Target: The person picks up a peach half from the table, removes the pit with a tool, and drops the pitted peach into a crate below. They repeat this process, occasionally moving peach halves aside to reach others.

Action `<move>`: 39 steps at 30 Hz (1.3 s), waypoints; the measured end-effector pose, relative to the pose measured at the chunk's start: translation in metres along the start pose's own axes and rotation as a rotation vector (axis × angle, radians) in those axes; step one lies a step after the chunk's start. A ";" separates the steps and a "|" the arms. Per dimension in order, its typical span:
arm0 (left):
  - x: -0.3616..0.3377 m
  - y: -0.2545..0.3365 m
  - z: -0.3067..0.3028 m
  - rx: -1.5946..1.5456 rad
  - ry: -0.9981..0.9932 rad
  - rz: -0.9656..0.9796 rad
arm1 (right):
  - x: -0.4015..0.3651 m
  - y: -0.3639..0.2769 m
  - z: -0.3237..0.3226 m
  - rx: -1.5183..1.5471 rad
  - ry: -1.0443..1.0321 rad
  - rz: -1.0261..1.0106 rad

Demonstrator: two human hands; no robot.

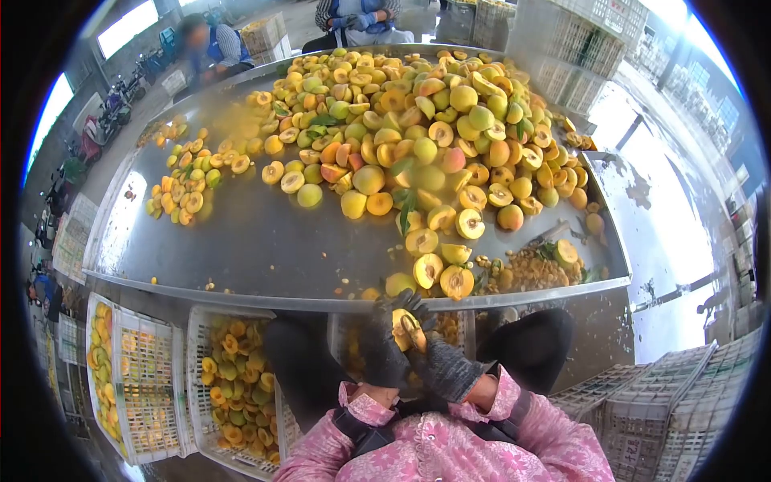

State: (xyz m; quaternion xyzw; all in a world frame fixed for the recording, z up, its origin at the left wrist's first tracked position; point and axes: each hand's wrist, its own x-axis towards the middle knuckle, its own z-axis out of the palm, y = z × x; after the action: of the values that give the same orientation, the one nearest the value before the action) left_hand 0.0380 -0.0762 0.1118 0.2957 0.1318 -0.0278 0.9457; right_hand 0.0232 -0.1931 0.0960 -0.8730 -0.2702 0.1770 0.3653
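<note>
In dark gloves, my two hands meet just off the near edge of the metal table. My left hand (387,345) is closed around a cut yellow peach (403,328), its flesh facing up. My right hand (446,368) is closed against the peach's right side; a thin curved edge shows at the fruit, but whether it is a tool I cannot make out. Directly beyond my hands, halved peaches (456,281) lie at the table's edge. A large heap of whole and halved peaches (401,128) covers the far part of the table.
Loose pits (534,269) are piled at the table's (241,249) near right corner. White crates (148,377) of peach halves stand at my left, one partly under my hands. More crates (642,410) are stacked at right. Two people (361,18) sit across the table.
</note>
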 end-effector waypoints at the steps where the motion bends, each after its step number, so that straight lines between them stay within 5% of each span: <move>1: -0.001 0.000 0.001 0.000 0.004 0.003 | 0.001 0.004 0.002 0.019 -0.029 -0.025; 5: -0.006 0.001 -0.008 0.486 -0.073 0.162 | 0.000 0.011 0.020 0.164 0.136 -0.194; 7: -0.001 -0.002 -0.025 0.851 -0.096 0.317 | -0.004 0.014 0.017 0.088 -0.042 -0.142; 12: -0.004 0.026 -0.032 1.460 -0.394 0.449 | -0.010 0.037 0.046 0.462 -0.019 0.053; 15: -0.006 0.027 -0.021 1.380 -0.375 0.373 | -0.009 0.018 0.020 0.492 -0.148 0.165; 17: -0.003 0.022 -0.026 1.328 -0.331 0.468 | -0.008 0.017 0.016 0.450 -0.185 0.084; 19: 0.011 0.006 -0.052 1.405 -0.356 0.763 | -0.009 0.020 0.015 0.462 -0.143 -0.099; 22: 0.008 0.007 -0.060 1.562 -0.354 0.918 | -0.014 0.006 -0.002 1.056 -0.323 0.140; 24: 0.001 0.013 -0.049 0.988 -0.145 0.204 | -0.018 0.005 0.001 1.311 -0.357 0.313; 26: -0.001 0.011 -0.051 0.760 -0.082 0.009 | -0.019 0.005 -0.001 1.488 -0.444 0.418; 29: 0.000 0.002 -0.061 0.753 -0.155 0.190 | -0.019 0.001 -0.013 1.682 -0.601 0.436; 32: 0.000 -0.008 -0.053 0.436 -0.091 0.017 | -0.023 -0.008 -0.014 1.667 -0.521 0.393; 33: 0.008 -0.025 -0.077 0.480 -0.047 0.040 | -0.024 -0.015 -0.012 1.583 -0.465 0.368; 35: -0.008 -0.002 -0.056 1.088 -0.094 0.295 | -0.029 -0.005 -0.002 1.519 -0.449 0.318; 38: -0.011 0.037 -0.036 1.398 -0.209 0.595 | -0.034 0.011 -0.010 1.605 -0.399 0.412; 39: -0.007 0.044 -0.057 1.469 -0.048 0.689 | -0.034 0.014 -0.016 1.577 -0.392 0.471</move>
State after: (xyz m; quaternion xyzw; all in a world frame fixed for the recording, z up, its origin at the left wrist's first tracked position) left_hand 0.0238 -0.0077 0.0934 0.8644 -0.0389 0.1791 0.4683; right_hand 0.0089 -0.2304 0.1006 -0.3496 0.0628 0.5336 0.7675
